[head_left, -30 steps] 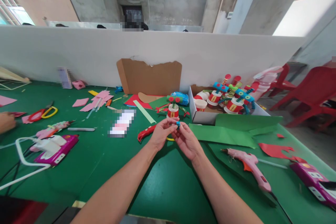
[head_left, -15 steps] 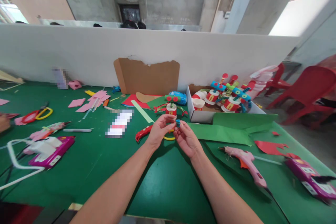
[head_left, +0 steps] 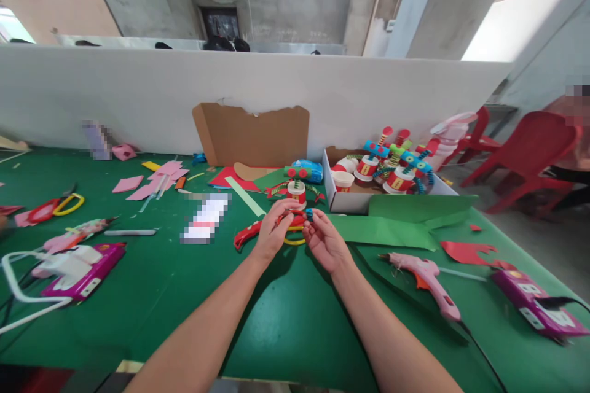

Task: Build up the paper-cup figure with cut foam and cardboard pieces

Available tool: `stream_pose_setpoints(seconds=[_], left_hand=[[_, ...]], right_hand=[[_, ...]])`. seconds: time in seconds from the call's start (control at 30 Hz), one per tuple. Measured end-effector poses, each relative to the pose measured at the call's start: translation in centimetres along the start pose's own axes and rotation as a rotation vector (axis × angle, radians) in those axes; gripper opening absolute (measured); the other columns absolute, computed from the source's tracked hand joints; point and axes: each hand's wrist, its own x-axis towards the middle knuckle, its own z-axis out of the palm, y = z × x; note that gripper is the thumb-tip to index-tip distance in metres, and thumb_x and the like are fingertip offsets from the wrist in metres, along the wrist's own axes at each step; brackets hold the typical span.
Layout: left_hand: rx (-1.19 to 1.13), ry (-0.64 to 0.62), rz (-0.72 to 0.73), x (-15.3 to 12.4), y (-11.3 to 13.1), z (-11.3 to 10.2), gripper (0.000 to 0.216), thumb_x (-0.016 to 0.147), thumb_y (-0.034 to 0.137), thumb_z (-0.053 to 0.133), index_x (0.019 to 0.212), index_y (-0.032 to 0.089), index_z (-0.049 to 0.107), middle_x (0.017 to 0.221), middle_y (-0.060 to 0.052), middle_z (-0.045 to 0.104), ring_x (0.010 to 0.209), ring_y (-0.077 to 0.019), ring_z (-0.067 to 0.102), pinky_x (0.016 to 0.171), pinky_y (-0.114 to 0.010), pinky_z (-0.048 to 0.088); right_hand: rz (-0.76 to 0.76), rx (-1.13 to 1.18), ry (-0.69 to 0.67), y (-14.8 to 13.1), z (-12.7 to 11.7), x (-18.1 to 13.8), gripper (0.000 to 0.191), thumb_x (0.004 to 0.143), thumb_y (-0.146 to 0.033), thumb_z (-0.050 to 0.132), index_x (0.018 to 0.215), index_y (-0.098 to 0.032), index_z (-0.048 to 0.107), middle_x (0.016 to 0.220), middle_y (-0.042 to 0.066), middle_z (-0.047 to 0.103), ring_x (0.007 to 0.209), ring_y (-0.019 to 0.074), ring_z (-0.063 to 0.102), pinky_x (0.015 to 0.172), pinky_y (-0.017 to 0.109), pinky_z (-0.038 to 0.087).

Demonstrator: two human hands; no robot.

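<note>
At the near right of a green table (head_left: pixel 258 325) lies a pink glue gun (head_left: pixel 428 279). Farther off, at center, the right hand (head_left: pixel 326 242) pinches a small blue piece (head_left: pixel 309 215); the left hand (head_left: pixel 275 232) curls loosely just left of it, though whether it grips anything cannot be told. Beyond stand a paper-cup figure (head_left: pixel 296 194), a box (head_left: pixel 348 201) of similar figures (head_left: pixel 400 178) to the right, then brown cardboard (head_left: pixel 255 135).
</note>
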Motion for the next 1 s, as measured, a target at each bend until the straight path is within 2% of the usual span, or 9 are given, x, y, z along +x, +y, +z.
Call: stream_pose_setpoints(seconds=[0.33, 0.47, 0.67, 1.0], left_hand=[[0.088, -0.016, 0.007, -0.07, 0.77, 0.12, 0.022, 0.082, 0.020, 0.052, 0.092, 0.020, 0.071, 0.108, -0.008, 0.063, 0.109, -0.0239, 0.054, 0.096, -0.035, 0.041], [0.195, -0.004, 0.059, -0.18, 0.92, -0.09, 0.022, 0.084, 0.021, 0.050, 0.092, 0.019, 0.070, 0.109, -0.008, 0.063, 0.109, -0.0231, 0.054, 0.099, -0.037, 0.040], [0.329, -0.064, 0.169, -0.44, 0.82, -0.18, 0.026, 0.087, 0.021, 0.045, 0.100, 0.020, 0.067, 0.113, -0.007, 0.061, 0.110, -0.0215, 0.054, 0.100, -0.040, 0.040], [0.372, -0.067, 0.168, -0.36, 0.76, -0.03, 0.025, 0.086, 0.019, 0.045, 0.095, 0.020, 0.068, 0.108, -0.007, 0.064, 0.107, -0.0211, 0.055, 0.097, -0.040, 0.044]], right_hand=[[0.010, 0.038, 0.016, -0.08, 0.40, -0.27, 0.016, 0.066, -0.013, 0.076, 0.075, -0.019, 0.064, 0.069, -0.002, 0.070, 0.058, 0.0062, 0.062, 0.059, 0.014, 0.054], [0.014, 0.033, 0.023, -0.03, 0.41, -0.28, 0.016, 0.065, -0.013, 0.076, 0.075, -0.017, 0.064, 0.067, -0.001, 0.070, 0.056, 0.0064, 0.063, 0.057, 0.014, 0.054], [0.006, 0.036, 0.026, 0.21, 0.07, 0.00, 0.016, 0.064, -0.014, 0.076, 0.074, -0.017, 0.064, 0.063, -0.001, 0.069, 0.055, 0.0073, 0.063, 0.057, 0.015, 0.055], [0.011, 0.009, 0.024, 0.31, 0.03, -0.05, 0.019, 0.061, -0.015, 0.079, 0.073, -0.016, 0.064, 0.059, -0.001, 0.068, 0.055, 0.0075, 0.063, 0.057, 0.015, 0.054]])
